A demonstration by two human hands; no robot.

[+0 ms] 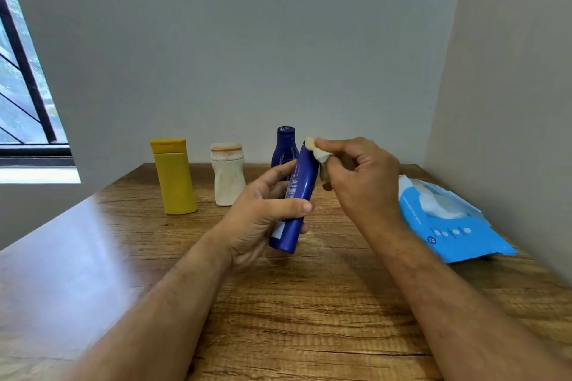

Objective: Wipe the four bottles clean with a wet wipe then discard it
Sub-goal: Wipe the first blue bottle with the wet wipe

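Head view: our left hand (263,213) grips the blue bottle (297,201) tilted, top up-right; right-hand fingers (328,145) pinch the wipe (320,154) against its top end.

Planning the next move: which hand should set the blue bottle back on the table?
Left. The left hand already grips the blue bottle, while the right hand pinches the wipe at its top end.

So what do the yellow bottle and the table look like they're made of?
Yellow bottle: likely matte plastic, with an even opaque colour and a moulded flip cap. Table: wood or wood-look laminate, with visible grain and a slight sheen at left.
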